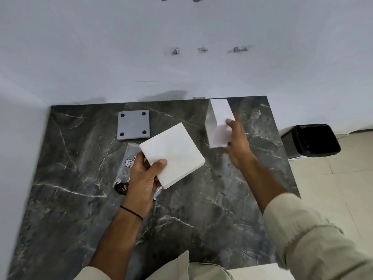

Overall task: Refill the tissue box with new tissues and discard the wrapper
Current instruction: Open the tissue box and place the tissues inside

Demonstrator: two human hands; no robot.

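My left hand (143, 174) grips a square stack of white tissues (173, 152) by its near corner, held just above the dark marble table (201, 209). Under that hand lies the clear plastic wrapper (129, 158) with a printed label. My right hand (238, 142) holds the white tissue box (219, 122) at the table's back right, fingers against its right side. The box's grey base plate (134, 124), with a black dot in each corner, lies flat at the back of the table, apart from the box.
A black waste bin (311, 139) stands on the tiled floor to the right of the table. A white wall runs behind and to the left of the table.
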